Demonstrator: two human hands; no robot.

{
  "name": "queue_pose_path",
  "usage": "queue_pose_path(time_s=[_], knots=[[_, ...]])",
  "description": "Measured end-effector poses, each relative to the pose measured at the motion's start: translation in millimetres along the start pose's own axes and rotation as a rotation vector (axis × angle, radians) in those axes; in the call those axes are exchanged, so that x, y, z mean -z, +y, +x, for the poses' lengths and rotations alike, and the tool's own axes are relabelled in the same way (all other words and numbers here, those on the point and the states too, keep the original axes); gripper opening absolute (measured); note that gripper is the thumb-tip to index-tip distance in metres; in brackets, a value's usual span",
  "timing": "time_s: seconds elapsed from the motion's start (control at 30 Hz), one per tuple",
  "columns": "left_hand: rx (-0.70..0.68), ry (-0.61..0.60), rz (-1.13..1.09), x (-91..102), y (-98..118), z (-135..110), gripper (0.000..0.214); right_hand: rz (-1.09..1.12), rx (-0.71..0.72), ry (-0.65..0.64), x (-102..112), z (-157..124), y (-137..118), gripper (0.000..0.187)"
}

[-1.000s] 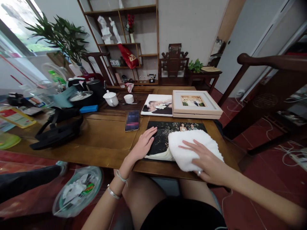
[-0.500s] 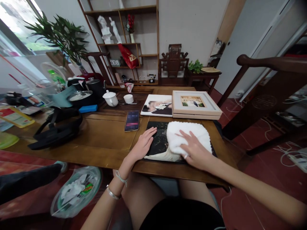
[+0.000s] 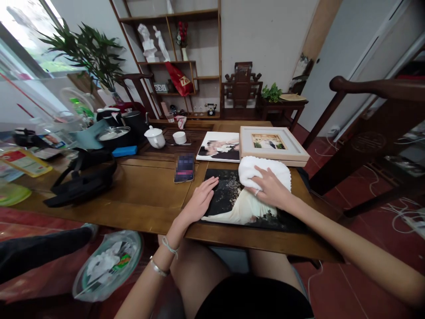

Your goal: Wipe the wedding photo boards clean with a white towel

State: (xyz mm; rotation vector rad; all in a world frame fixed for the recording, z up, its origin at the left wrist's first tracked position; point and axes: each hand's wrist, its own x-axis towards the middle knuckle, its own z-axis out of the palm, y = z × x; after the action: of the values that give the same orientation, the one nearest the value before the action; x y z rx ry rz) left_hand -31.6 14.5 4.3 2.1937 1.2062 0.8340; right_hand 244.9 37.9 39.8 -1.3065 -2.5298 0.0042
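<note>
Cloth (image 3: 274,164) is lying on the photo print (image 3: 242,208)
Behind, a framed picture (image 3: 268,141) is resting; left, a smartphone (image 3: 184,168) is lying.

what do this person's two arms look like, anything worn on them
Neither the left grip nor the right grip wears a glove, and no sleeves show on the arms. The left wrist has a pale tied cord bracelet and, nearer the elbow, a silver-coloured bangle. A silver-coloured ring circles one right finger.
</note>
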Motion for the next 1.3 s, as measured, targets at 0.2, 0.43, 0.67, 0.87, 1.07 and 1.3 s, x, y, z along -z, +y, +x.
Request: queue_pose_path(time_s=[0.2,0.43,0.67,0.87,1.07,1.3], knots=[[0.015,0.015,-0.008,0.3,3.1,0.2,0.042,0.040,0.181,-0.059,3.3,-35.6,-73.6,0.027],[0.020,0.015,-0.011,0.6,3.7,0.2,0.042,0.004,0.135,-0.151,3.9,-39.9,-95.7,0.026],[0.002,0.021,-0.008,-1.2,0.5,-0.2,0.041,-0.236,-0.030,-0.057,2.9,14.2,-77.7,0.029],[0.006,0.010,-0.036,1.3,-0.1,-0.1,0.041,-0.389,0.266,-0.049,-4.9,-9.6,-144.8,0.026],[0.041,0.002,-0.032,2.5,2.9,0.0,0.042,-0.268,0.407,-0.111,6.5,-26.4,-155.9,0.024],[0.009,0.029,-0.010,-0.8,1.1,0.4,0.041,-0.004,0.117,-0.138,14.6,16.3,-75.7,0.027]])
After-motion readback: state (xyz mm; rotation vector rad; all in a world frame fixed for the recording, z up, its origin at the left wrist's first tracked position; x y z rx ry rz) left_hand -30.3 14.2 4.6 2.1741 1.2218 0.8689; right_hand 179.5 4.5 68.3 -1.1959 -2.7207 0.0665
